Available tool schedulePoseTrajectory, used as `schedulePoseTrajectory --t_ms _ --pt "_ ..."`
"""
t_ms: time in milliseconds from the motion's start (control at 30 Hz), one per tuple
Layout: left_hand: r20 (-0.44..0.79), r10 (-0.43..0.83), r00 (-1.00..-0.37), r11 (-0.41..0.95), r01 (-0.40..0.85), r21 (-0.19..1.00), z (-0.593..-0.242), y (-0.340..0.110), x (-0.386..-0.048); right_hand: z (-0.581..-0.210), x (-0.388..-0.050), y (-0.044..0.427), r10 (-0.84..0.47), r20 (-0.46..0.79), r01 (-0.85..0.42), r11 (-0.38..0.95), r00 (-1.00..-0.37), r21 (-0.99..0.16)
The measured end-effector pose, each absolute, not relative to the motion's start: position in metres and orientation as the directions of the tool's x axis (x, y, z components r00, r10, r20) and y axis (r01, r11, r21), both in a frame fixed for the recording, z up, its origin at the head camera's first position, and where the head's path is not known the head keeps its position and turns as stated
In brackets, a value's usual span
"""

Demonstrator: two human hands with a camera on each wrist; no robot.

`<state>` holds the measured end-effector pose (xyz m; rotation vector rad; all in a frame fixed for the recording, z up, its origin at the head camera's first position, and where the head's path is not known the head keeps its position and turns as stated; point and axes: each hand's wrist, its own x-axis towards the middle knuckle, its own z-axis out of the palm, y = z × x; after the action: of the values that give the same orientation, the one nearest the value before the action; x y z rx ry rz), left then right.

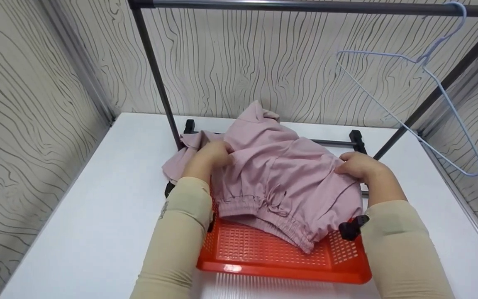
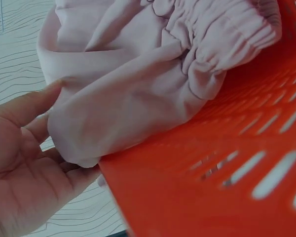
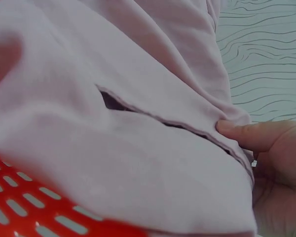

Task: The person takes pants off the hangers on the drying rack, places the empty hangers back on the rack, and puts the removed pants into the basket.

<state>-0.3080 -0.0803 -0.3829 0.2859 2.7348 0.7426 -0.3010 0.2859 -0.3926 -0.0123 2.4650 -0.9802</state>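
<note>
A pair of pink drawstring pants (image 1: pixel 280 162) lies bunched over a red plastic basket (image 1: pixel 284 273), its gathered elastic waistband towards me. My left hand (image 1: pixel 213 157) grips the cloth at the left side; in the left wrist view its thumb is on top and the fingers (image 2: pixel 81 177) pass under a fold. On the other side, my right hand (image 1: pixel 361 166) pinches the fabric beside a slit pocket (image 3: pixel 172 123), with the thumb on the upper face in the right wrist view. Most of the right fingers are hidden behind the cloth.
A dark metal clothes rack (image 1: pixel 156 70) stands behind the basket on the white table (image 1: pixel 98 207). From its top bar hangs a light blue hanger (image 1: pixel 423 62) at the right. Patterned wall panels (image 1: pixel 239 62) enclose the table at the back and sides.
</note>
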Motion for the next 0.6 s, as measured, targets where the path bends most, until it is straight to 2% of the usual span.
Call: schedulePoseTrajectory --t_ms 300,400,600 --pt "-0.194 0.209 -0.959 0.913 0.120 0.390 -0.385 -0.072 -0.309 -0.389 -0.305 0.282 -0.204 -0.225 -0.082 0.886 -0.953 -0.457" --pt "-0.177 0.182 -0.967 0.933 0.113 0.342 -0.387 -0.069 -0.310 -0.387 -0.307 0.282 -0.208 -0.170 -0.118 0.896 -0.963 -0.428" --pt "-0.128 0.148 -0.981 0.941 0.100 0.324 -0.387 -0.067 -0.313 -0.382 -0.308 0.283 -0.191 -0.087 -0.142 0.908 -0.978 -0.395"
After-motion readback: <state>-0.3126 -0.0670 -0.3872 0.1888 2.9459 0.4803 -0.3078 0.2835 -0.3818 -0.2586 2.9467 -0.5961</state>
